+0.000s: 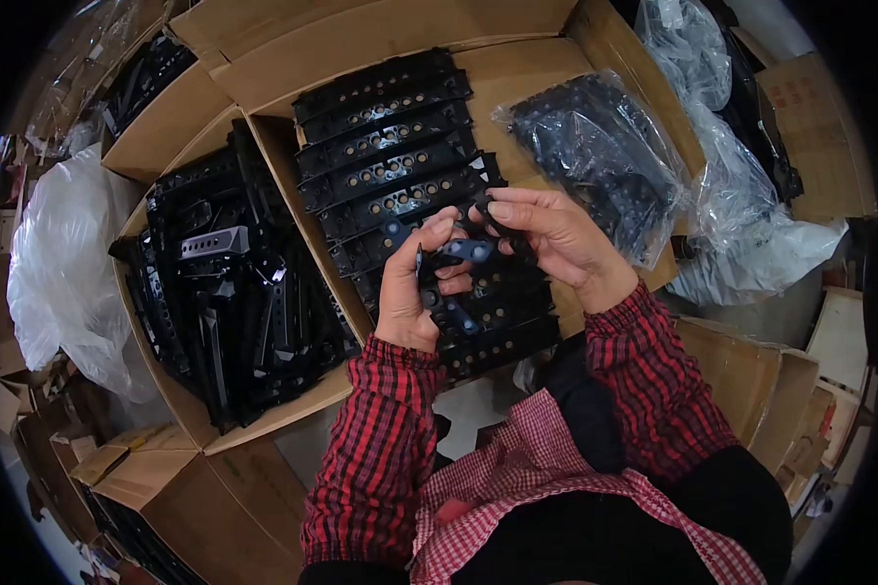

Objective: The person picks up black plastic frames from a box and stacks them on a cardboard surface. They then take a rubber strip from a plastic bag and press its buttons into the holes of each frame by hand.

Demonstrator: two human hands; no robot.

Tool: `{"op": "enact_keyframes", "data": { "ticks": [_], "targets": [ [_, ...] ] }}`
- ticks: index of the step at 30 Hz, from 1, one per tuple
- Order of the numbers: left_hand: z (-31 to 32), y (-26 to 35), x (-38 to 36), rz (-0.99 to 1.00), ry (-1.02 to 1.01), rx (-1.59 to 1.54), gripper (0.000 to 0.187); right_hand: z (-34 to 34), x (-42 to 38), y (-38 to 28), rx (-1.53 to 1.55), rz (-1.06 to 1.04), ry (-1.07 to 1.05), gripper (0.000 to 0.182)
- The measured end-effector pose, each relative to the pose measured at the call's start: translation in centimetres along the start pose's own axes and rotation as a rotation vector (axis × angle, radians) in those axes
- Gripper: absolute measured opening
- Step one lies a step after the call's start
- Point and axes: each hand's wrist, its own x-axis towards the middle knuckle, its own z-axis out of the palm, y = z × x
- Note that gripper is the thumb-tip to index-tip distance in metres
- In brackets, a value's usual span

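Both hands are raised over an open cardboard box, close together. My left hand is closed around small dark parts with round bluish spots. Thumb and fingers of my right hand pinch a small black piece at its upper edge; its exact shape is hard to make out. Beneath the hands, long black strips with rows of round holes lie stacked side by side in the box. To their right, a clear plastic bag of dark parts lies in the same box.
A cardboard box at the left holds black plastic parts. White plastic wrap hangs at the far left. Clear plastic and another open carton are on the right. Smaller cartons stand at the lower left.
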Motion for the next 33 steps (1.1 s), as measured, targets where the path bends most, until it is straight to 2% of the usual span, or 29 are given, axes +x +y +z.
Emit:
{"op": "enact_keyframes", "data": {
  "ticks": [2,3,5,6,9,14,17,20,29,31,33],
  "targets": [
    [-0.2,0.2,0.1,-0.013,-0.019,0.025,0.035,-0.1,0.1,0.1,0.031,0.004,0.004,0.034],
    [0.0,0.3,0.1,-0.006,-0.020,0.028,0.035,-0.2,0.2,0.1,0.030,0.002,-0.004,0.034],
    [0.5,0.4,0.0,-0.021,0.078,0.087,0.048,-0.4,0.3,0.1,0.030,-0.020,-0.006,0.034],
    [0.4,0.6,0.0,-0.046,0.015,0.122,0.050,-0.4,0.4,0.2,0.028,-0.017,-0.014,0.034],
    [0.9,0.6,-0.1,-0.021,0.033,0.107,0.057,-0.5,0.8,0.4,0.028,-0.011,-0.001,0.034],
    [1.2,1.2,-0.3,0.037,0.020,0.122,0.051,-0.5,1.1,0.3,-0.063,0.020,-0.050,0.036],
    [1.2,1.5,-0.4,0.072,-0.022,0.089,0.049,0.1,0.9,-0.1,-0.012,0.052,-0.023,0.036],
    [1.3,1.9,-0.5,0.101,0.077,0.118,0.048,0.2,1.2,0.1,-0.032,0.067,-0.027,0.037],
    [-0.8,3.4,0.0,0.004,-0.017,0.049,0.044,0.4,1.9,0.3,-0.137,0.075,0.001,0.032],
    [-0.9,3.8,0.3,-0.023,-0.139,0.004,0.042,0.5,2.2,0.4,-0.157,0.083,0.007,0.032],
    [-0.7,4.2,0.2,-0.021,-0.101,0.048,0.039,0.6,2.6,0.6,-0.179,0.088,0.008,0.032]
  ]
}}
